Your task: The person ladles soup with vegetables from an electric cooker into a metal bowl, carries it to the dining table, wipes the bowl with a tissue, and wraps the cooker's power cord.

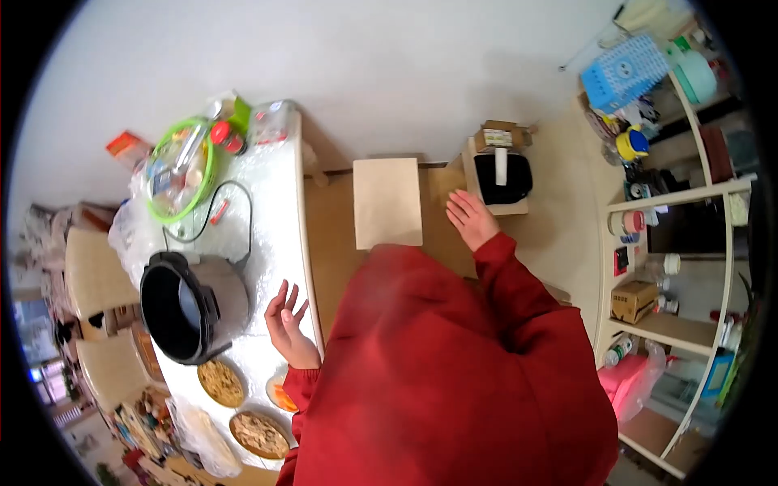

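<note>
My left hand (292,328) hovers at the near edge of the white table (271,219), fingers apart and holding nothing. Close to it stands an electric pressure cooker (220,300) with its lid off and a dark inside. A bowl with orange pieces (281,395) is partly hidden by my left sleeve. Two oval plates of food, one of noodle-like strands (220,382) and one of pale pieces (259,434), lie beside the cooker. My right hand (472,219) is stretched out with spread fingers, empty, near a black bin (504,180) that has a white roll on it.
A pale square stool (387,202) stands by the wall. On the table are a green-rimmed basket (182,212) of packets, a red-capped jar (228,138) and a black cord (250,219). Shelves (664,198) with boxes and bottles line the right; chairs (101,271) stand at left.
</note>
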The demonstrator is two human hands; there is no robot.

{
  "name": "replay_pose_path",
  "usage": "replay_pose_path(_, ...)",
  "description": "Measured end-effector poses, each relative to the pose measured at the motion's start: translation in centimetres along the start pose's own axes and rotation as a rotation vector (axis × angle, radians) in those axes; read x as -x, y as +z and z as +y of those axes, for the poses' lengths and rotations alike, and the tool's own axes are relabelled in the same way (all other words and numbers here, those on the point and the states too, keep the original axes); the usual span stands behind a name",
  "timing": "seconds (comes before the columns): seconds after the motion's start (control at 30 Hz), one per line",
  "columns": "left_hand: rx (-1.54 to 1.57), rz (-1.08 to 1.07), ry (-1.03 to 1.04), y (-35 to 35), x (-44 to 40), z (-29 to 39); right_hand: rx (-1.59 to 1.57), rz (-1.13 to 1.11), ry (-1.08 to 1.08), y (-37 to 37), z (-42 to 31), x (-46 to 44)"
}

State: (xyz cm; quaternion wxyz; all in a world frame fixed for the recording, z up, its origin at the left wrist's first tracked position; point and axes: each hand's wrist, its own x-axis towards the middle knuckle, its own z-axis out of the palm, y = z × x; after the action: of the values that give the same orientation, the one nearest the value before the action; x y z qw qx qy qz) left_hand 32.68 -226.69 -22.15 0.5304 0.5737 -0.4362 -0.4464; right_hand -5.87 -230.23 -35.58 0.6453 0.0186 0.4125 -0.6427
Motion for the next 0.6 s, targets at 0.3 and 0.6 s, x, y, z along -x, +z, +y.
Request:
replay_pose_path(0.3, -0.188, -0.02, -0.15, 0.8, -1.4, -1.1, -0.009, 0.385, -0.483, -12.8, -14.9, -2.2)
replay_pose_path(0.6, -0.222, -0.018, -0.264, 9.8, -1.2, -2.9, -0.418, 0.421, -0.65, -17.7, -35.0, -12.7)
